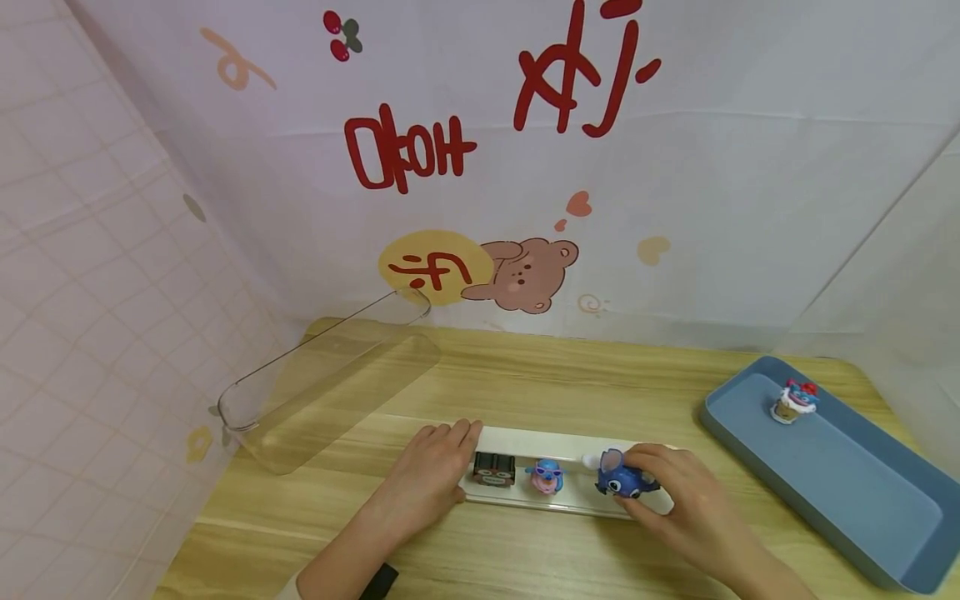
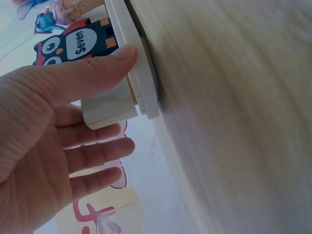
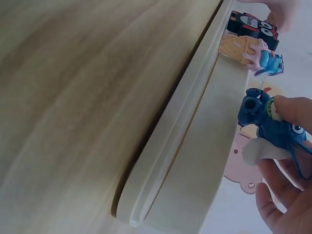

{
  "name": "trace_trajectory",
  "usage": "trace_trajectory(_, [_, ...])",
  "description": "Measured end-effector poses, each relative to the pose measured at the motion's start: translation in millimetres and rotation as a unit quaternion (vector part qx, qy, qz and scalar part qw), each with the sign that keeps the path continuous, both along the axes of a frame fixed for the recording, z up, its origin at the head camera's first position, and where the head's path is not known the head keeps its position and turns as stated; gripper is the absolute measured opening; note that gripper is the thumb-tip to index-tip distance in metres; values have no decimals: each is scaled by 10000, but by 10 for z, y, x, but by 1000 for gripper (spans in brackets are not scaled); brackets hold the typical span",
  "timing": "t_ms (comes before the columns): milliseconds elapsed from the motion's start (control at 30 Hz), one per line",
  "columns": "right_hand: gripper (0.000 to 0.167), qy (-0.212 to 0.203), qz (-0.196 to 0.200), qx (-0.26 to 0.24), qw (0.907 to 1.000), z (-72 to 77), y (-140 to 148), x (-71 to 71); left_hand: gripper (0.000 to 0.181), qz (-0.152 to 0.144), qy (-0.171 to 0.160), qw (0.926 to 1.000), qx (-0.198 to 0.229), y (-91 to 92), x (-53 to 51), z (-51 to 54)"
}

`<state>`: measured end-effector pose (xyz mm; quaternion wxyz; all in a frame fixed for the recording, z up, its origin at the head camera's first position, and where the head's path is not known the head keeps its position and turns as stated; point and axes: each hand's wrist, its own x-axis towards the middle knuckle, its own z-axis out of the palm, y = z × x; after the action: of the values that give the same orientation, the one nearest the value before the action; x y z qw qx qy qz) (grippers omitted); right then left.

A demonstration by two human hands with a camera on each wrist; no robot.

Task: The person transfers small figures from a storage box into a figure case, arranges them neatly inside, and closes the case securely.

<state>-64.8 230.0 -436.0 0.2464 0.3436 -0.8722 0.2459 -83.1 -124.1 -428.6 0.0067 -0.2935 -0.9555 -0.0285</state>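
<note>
My left hand (image 1: 431, 471) grips the left end of a long white base (image 1: 525, 502), thumb on its near edge in the left wrist view. On the base stand a black owl figure (image 2: 78, 43) marked "Seven" and a blue figure in a pink ice-cream cone (image 3: 248, 52). My right hand (image 1: 693, 508) pinches a dark blue big-eared figure (image 1: 626, 479) between thumb and fingers over the base's right part. The right wrist view shows this figure (image 3: 275, 126) apart from the base, with a white rounded piece (image 3: 263, 151) beside it.
A blue-grey tray (image 1: 840, 467) lies at the right, holding a small cupcake-like figure (image 1: 793, 402) with a red top. A clear long cover (image 1: 330, 400) stands at the back left. A printed white cloth (image 1: 675, 183) hangs behind the wooden table (image 1: 525, 375).
</note>
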Motion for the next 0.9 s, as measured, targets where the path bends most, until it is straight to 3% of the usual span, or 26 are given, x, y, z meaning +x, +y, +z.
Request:
trace_trajectory(467, [48, -148, 569, 81, 9982, -108, -30, -56, 95, -25, 39, 10000, -34, 8, 4, 3])
trace_trajectory(900, [50, -218, 593, 124, 9979, -179, -63, -83, 96, -15, 83, 9999, -55, 9, -2, -11])
